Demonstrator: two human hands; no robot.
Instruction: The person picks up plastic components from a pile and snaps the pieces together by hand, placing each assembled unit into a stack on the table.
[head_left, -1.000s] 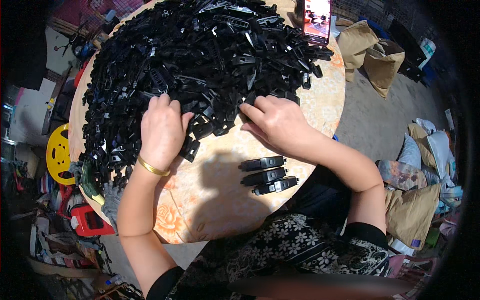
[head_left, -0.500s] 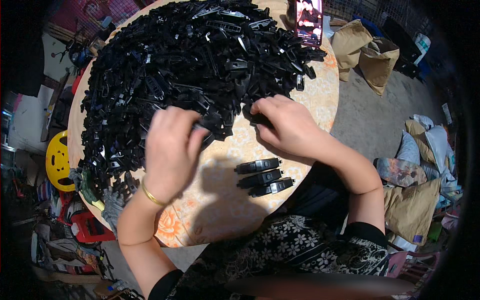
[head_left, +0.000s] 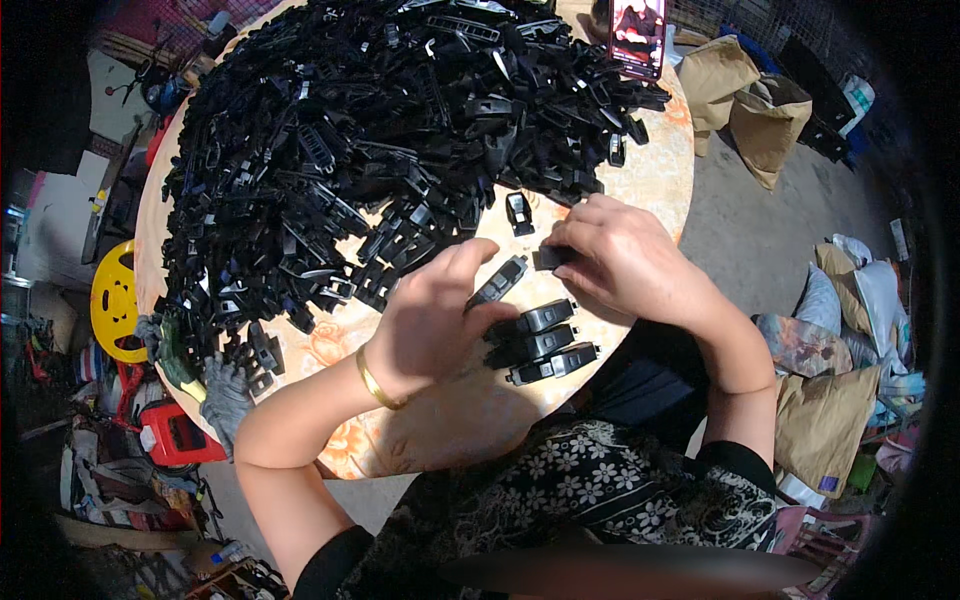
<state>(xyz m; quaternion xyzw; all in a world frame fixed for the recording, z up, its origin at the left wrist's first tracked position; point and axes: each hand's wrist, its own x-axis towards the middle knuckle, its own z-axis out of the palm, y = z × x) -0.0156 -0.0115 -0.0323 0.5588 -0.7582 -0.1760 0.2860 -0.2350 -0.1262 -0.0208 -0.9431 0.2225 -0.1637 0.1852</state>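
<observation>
A round table [head_left: 450, 420] with a floral top carries a big heap of black plastic parts [head_left: 370, 130]. My left hand [head_left: 430, 320], with a gold bangle on the wrist, holds a long black plastic piece [head_left: 497, 282] by its end. My right hand [head_left: 620, 262] pinches a small black part [head_left: 550, 257] just beside that piece. Three assembled black pieces [head_left: 543, 342] lie side by side on the table below both hands. One loose black part [head_left: 518, 212] lies between the heap and my right hand.
A phone [head_left: 640, 32] stands at the table's far edge. Brown paper bags [head_left: 745, 95] sit on the floor at the right, more bags and sacks [head_left: 830, 400] lower right. A yellow reel [head_left: 115, 300] and a red container [head_left: 180, 435] are on the left.
Both hands have left the heap and come together over the bare table near the three assembled pieces. My left hand now holds a long black piece, my right a small one.
</observation>
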